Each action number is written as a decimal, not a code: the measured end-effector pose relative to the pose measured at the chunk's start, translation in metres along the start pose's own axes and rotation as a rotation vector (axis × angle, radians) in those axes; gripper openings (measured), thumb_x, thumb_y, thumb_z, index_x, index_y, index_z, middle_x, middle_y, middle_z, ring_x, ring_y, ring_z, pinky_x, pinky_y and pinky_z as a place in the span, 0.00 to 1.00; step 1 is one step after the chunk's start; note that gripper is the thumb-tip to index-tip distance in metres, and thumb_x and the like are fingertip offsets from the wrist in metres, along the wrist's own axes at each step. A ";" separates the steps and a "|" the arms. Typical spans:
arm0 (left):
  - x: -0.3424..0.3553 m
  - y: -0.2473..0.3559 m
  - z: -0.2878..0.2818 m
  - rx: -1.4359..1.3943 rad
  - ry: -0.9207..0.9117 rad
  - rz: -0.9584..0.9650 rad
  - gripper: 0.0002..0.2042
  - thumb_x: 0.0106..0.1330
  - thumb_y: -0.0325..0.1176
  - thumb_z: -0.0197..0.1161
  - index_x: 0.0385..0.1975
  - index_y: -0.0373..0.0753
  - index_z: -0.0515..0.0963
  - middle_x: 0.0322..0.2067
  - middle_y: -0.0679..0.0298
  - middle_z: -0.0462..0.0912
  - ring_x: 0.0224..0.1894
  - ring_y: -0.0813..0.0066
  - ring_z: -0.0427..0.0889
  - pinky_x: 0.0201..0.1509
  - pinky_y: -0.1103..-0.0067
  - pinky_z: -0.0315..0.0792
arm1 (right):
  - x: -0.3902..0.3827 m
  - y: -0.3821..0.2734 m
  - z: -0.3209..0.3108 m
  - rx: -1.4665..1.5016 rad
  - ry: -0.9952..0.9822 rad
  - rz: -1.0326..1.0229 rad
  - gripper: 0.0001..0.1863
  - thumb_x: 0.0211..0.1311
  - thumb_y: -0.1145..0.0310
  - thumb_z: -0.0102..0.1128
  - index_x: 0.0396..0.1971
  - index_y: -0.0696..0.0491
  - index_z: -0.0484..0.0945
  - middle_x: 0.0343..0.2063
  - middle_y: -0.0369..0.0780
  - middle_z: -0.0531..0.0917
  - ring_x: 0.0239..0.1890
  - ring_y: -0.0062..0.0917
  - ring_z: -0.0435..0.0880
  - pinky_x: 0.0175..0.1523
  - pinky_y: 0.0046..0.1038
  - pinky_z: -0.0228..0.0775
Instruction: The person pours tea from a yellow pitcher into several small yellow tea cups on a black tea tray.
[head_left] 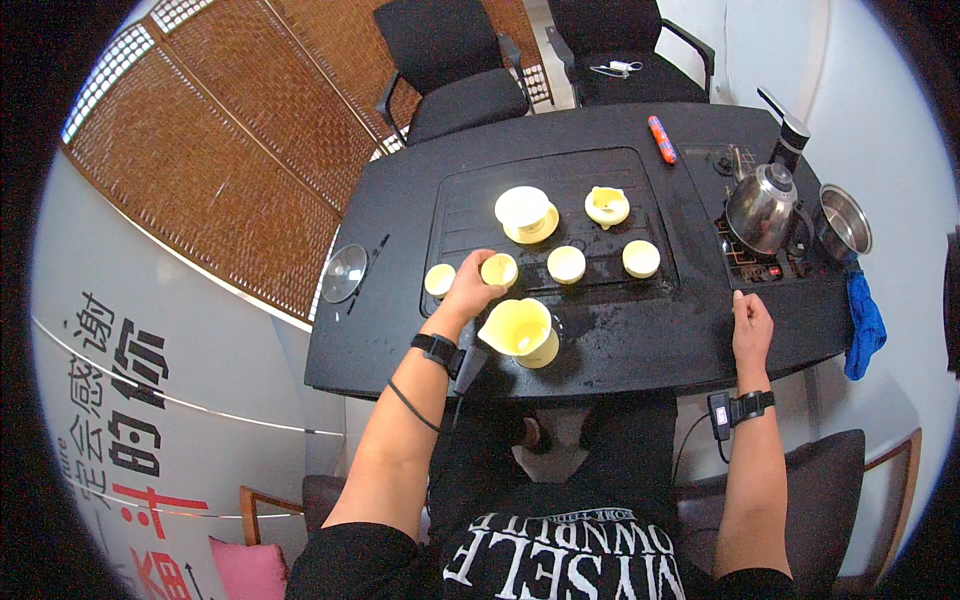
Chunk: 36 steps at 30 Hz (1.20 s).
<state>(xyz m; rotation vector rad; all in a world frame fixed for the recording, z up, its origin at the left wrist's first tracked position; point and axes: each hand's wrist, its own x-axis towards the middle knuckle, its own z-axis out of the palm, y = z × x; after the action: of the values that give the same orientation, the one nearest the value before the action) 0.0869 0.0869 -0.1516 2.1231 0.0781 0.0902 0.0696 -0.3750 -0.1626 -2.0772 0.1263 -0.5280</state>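
Note:
My left hand (472, 290) has its fingers closed around a small pale-yellow teacup (500, 269). Just left of it sits another teacup (440, 280); two more, a middle teacup (567, 265) and a right teacup (641, 259), stand in the same row. Nearer to me is a yellow spouted pitcher (524, 335). Behind the row, a white-topped yellow bowl (522, 206) sits on a yellow saucer (537, 232), beside a small yellow tea strainer (607, 207). My right hand (752, 325) rests by the table's right front edge, fingers curled, with nothing visible in it.
The cups stand on a dark tray (470, 190) set into the black table (400, 200). At right are a steel kettle (763, 212), a steel pot (845, 222) and a blue cloth (865, 325). A red packet (661, 139) lies far right; a glass lid (345, 272) lies left.

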 end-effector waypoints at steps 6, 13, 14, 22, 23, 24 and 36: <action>-0.001 0.009 -0.006 0.069 -0.056 -0.018 0.33 0.44 0.26 0.69 0.55 0.32 0.65 0.50 0.52 0.73 0.54 0.63 0.72 0.58 0.75 0.66 | -0.002 -0.006 -0.001 0.003 0.012 0.018 0.20 0.64 0.59 0.54 0.17 0.56 0.65 0.14 0.33 0.62 0.19 0.16 0.58 0.25 0.23 0.54; -0.026 0.082 -0.030 0.140 0.189 -0.037 0.30 0.54 0.30 0.64 0.58 0.31 0.63 0.57 0.46 0.67 0.60 0.58 0.67 0.61 0.71 0.62 | 0.000 0.001 0.002 0.051 0.021 -0.008 0.19 0.64 0.61 0.54 0.17 0.57 0.66 0.13 0.32 0.62 0.18 0.15 0.59 0.24 0.24 0.54; -0.031 0.094 -0.029 0.008 0.238 0.039 0.28 0.56 0.31 0.63 0.57 0.32 0.63 0.57 0.47 0.67 0.61 0.59 0.66 0.63 0.71 0.60 | -0.001 0.000 0.002 0.071 0.011 0.006 0.19 0.64 0.61 0.54 0.17 0.57 0.66 0.13 0.32 0.62 0.18 0.15 0.59 0.23 0.24 0.54; -0.073 0.185 0.095 -0.383 0.354 0.272 0.35 0.54 0.27 0.64 0.62 0.32 0.54 0.60 0.52 0.60 0.65 0.59 0.56 0.68 0.68 0.48 | -0.001 0.003 0.001 0.124 0.035 0.019 0.19 0.63 0.62 0.55 0.17 0.57 0.66 0.13 0.34 0.63 0.18 0.15 0.59 0.23 0.24 0.55; -0.065 0.168 0.111 -0.215 0.405 0.290 0.38 0.53 0.28 0.65 0.62 0.31 0.52 0.60 0.48 0.56 0.64 0.55 0.55 0.68 0.68 0.48 | -0.001 0.003 0.003 0.129 0.038 0.017 0.19 0.63 0.62 0.55 0.17 0.57 0.66 0.13 0.34 0.63 0.18 0.15 0.59 0.23 0.24 0.55; -0.061 0.164 0.125 -0.150 0.439 0.254 0.39 0.53 0.29 0.65 0.63 0.31 0.50 0.60 0.46 0.53 0.64 0.53 0.53 0.68 0.67 0.48 | -0.001 0.003 0.002 0.162 0.039 -0.008 0.19 0.63 0.62 0.55 0.18 0.58 0.66 0.12 0.34 0.63 0.18 0.16 0.59 0.23 0.24 0.55; -0.017 0.103 0.163 0.086 0.667 -0.078 0.44 0.49 0.25 0.67 0.64 0.34 0.46 0.60 0.41 0.52 0.63 0.46 0.53 0.67 0.62 0.50 | -0.001 0.002 0.000 0.214 0.034 0.024 0.18 0.63 0.61 0.55 0.18 0.58 0.67 0.12 0.35 0.66 0.17 0.17 0.61 0.24 0.25 0.57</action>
<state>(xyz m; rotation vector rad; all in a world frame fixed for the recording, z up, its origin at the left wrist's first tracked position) 0.0880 -0.1066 -0.1500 2.0879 0.5642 0.7553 0.0688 -0.3760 -0.1646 -1.8573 0.1091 -0.5387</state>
